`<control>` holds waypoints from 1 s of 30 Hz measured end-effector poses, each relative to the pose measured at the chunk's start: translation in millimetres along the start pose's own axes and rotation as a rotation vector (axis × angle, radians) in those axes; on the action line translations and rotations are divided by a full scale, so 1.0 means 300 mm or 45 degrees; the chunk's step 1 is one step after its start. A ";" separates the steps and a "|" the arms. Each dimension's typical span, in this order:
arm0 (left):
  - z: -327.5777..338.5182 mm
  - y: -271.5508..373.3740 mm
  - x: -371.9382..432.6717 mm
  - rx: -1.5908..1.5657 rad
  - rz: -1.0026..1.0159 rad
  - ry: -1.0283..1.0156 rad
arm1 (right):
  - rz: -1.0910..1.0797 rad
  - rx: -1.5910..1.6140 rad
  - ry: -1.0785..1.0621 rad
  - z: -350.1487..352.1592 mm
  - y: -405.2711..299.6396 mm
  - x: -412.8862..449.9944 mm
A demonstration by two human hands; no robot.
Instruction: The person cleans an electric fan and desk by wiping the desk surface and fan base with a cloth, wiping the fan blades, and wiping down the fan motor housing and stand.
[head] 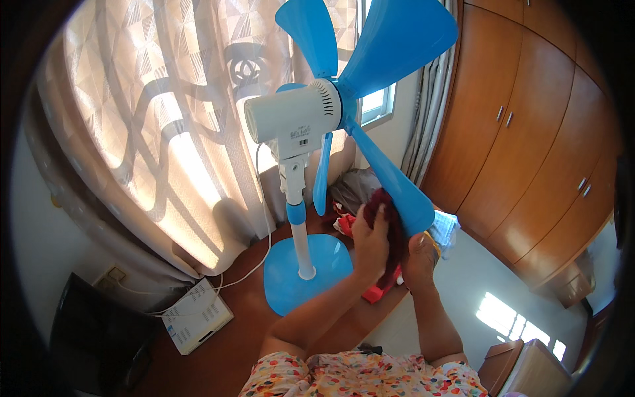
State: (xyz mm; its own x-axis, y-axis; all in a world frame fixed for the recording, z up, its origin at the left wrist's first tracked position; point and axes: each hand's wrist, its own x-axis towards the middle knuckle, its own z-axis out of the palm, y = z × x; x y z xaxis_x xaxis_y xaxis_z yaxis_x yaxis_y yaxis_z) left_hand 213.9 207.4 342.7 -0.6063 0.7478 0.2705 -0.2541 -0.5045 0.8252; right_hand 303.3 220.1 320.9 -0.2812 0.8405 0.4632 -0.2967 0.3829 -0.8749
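Observation:
A pedestal fan with a white motor housing and wide blue plastic blades stands on a square blue base. My left hand holds a dark red cloth against the back of the lower right blade. My right hand grips the tip of that same blade, its thumb on the near side and its fingers partly hidden behind. The blade slants down to the right from the hub. A white pole with a blue collar joins the housing to the base.
The fan stands on a reddish-brown wooden table. Left of its base lie a white box-shaped device with cables and a black screen or panel. Red fabric and a grey bag sit behind my hands. Patterned curtains hang close behind.

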 end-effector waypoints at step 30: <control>-0.042 -0.081 -0.084 0.431 0.770 -0.162 | -0.020 0.349 -0.310 -0.003 -0.086 0.009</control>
State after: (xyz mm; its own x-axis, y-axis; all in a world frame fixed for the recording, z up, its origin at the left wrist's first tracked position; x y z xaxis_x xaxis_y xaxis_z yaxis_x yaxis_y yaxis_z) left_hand 225.8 195.3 309.5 -0.4692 0.4333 0.7695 0.3610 -0.7011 0.6150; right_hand 311.1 212.9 344.4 -0.4737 0.7068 0.5255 -0.5272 0.2504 -0.8120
